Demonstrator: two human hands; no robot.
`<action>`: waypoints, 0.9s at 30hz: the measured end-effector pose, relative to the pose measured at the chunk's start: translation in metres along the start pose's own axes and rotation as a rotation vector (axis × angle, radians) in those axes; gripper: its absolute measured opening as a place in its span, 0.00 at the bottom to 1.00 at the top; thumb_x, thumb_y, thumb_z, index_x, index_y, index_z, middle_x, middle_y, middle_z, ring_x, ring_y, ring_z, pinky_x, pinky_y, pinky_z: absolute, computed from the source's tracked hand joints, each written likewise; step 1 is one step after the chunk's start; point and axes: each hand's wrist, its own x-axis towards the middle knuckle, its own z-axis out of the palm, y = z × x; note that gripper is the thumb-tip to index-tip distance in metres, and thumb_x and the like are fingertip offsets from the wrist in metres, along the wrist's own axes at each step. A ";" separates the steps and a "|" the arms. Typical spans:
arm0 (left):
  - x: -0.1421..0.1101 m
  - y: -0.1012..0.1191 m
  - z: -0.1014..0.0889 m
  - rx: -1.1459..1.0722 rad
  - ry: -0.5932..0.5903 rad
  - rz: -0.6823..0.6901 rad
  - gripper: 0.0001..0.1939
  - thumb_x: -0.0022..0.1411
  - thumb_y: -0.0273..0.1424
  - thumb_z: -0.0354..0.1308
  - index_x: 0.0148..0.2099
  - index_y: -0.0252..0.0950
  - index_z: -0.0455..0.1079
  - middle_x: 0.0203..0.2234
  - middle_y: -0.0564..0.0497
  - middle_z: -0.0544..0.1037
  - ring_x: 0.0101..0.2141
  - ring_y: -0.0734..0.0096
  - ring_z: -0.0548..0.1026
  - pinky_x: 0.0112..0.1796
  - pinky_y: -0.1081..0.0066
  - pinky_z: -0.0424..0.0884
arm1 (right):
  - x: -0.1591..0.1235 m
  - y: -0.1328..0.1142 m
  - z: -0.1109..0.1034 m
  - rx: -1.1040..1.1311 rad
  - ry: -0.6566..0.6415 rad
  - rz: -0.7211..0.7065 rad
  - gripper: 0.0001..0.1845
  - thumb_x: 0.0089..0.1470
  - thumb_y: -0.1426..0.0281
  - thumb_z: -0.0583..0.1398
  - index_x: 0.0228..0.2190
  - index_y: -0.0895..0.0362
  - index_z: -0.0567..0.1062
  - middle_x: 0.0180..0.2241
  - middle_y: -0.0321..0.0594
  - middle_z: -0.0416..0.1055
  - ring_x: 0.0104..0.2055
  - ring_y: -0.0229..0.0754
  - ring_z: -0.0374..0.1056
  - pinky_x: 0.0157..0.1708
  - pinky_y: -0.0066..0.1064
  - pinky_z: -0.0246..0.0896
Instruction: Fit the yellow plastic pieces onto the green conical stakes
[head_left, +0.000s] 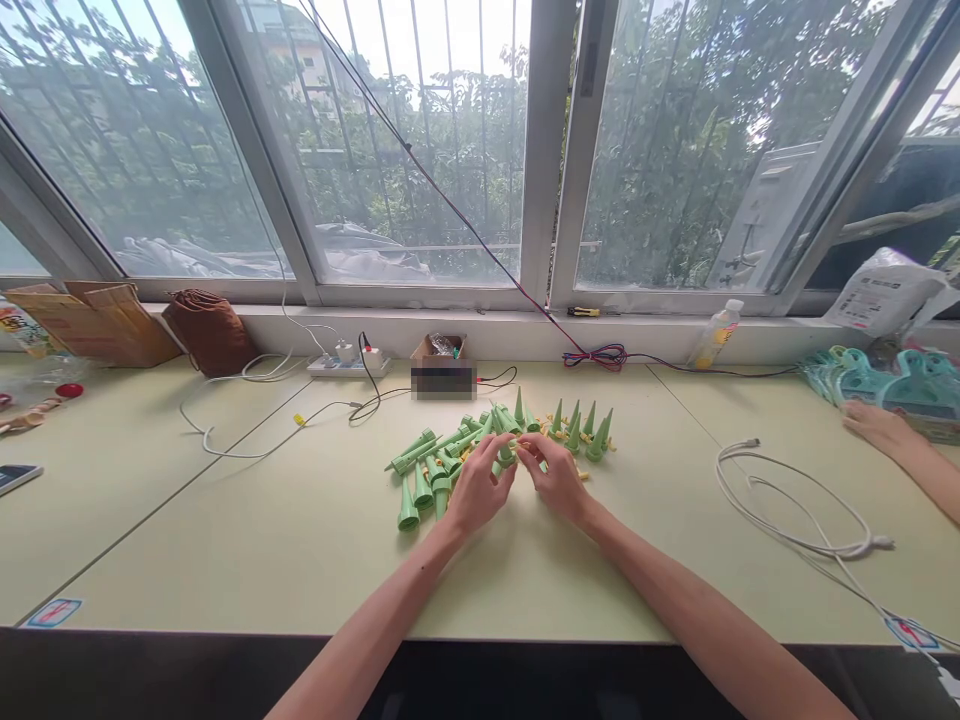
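Barred windows (420, 180) are lining the back of the room, and a pale worktop (285, 560) is stretching out below them. Near its middle, a green cone (505, 456) is sitting between the person's hands. The left hand (484, 485) is pinching it, fingers curled in narrowly; the right hand (556, 478) is holding its thumb and fingertips close together beside the cone, though I cannot tell whether they are gripping anything.

Just to the right, several upright cones (598, 442) are standing tips up, with small yellow pieces (583, 476) lying among them; judging by that order, these seem to be the handled share. On the left, a bigger heap of cones (407, 515) is lying tumbled together, apparently waiting, so much seems to be remaining.

Behind the heap, a blurred dark object (444, 380) is limiting the room. Bare surface is opening leftward and in front, running down to the near edge. On the right, open space is reaching as far as a coiled white cable (795, 540); beyond that, another person's hand (877, 425) is resting beside teal items (855, 378).
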 end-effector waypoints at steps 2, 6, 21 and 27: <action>0.001 0.001 0.000 -0.013 0.033 -0.015 0.19 0.63 0.26 0.55 0.56 0.41 0.65 0.46 0.47 0.72 0.33 0.73 0.72 0.26 0.77 0.72 | 0.000 0.000 0.000 0.013 -0.006 -0.019 0.10 0.63 0.66 0.57 0.44 0.56 0.72 0.34 0.41 0.74 0.31 0.40 0.69 0.32 0.31 0.67; 0.003 0.004 -0.002 -0.051 0.075 -0.079 0.20 0.61 0.27 0.56 0.56 0.40 0.65 0.48 0.46 0.73 0.33 0.72 0.72 0.25 0.77 0.72 | 0.000 0.000 -0.001 0.021 -0.039 -0.075 0.12 0.62 0.67 0.58 0.48 0.54 0.70 0.38 0.42 0.71 0.32 0.40 0.70 0.29 0.31 0.68; 0.003 0.003 -0.003 -0.141 0.056 -0.185 0.22 0.61 0.31 0.57 0.58 0.41 0.66 0.50 0.47 0.73 0.34 0.72 0.72 0.27 0.75 0.74 | 0.000 0.001 -0.003 -0.016 -0.071 -0.123 0.12 0.64 0.68 0.55 0.48 0.54 0.71 0.39 0.44 0.72 0.33 0.41 0.70 0.30 0.33 0.69; 0.002 0.003 -0.004 -0.107 0.040 -0.152 0.22 0.60 0.30 0.57 0.58 0.40 0.66 0.49 0.46 0.73 0.34 0.72 0.71 0.27 0.75 0.74 | 0.000 0.006 -0.003 -0.022 -0.055 -0.098 0.11 0.65 0.68 0.54 0.45 0.55 0.74 0.39 0.45 0.74 0.35 0.42 0.71 0.32 0.33 0.68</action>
